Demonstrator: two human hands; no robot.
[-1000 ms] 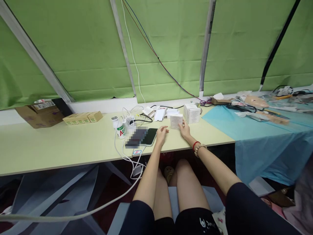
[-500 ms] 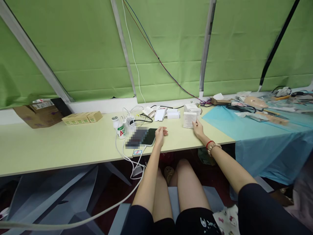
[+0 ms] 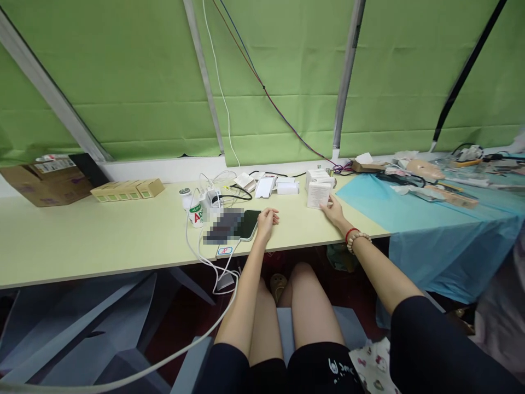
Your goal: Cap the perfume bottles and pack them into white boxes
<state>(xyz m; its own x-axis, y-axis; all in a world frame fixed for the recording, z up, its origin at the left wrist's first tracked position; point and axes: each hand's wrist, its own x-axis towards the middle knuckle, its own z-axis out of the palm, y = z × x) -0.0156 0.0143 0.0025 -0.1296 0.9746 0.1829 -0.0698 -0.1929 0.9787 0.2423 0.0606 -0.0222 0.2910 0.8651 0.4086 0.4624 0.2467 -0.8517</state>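
Observation:
My right hand [image 3: 335, 211] holds a small white box [image 3: 318, 195] with printed text by its lower right corner. That box stands upright on the pale yellow table, in front of more white boxes [image 3: 320, 176]. My left hand [image 3: 267, 219] rests on the tabletop with loosely bent fingers and nothing visible in it. Beside it, on the left, lies a dark-screened phone [image 3: 248, 225] with a white cable; a blurred-out dark device [image 3: 225, 225] is next to that. An open white carton [image 3: 266, 186] and a white box [image 3: 287, 187] lie farther back, between my hands.
White cables and a power strip [image 3: 210, 198] stand left of the phone, by a white bottle [image 3: 196, 215]. Yellowish boxes [image 3: 127, 190] and a cardboard carton [image 3: 53, 183] are farther left. A blue sheet [image 3: 435, 219] with assorted tools covers the right end.
The view has shifted slightly. My right hand's fingers sit a little lower on the white box's edge. My left hand stays beside the phone.

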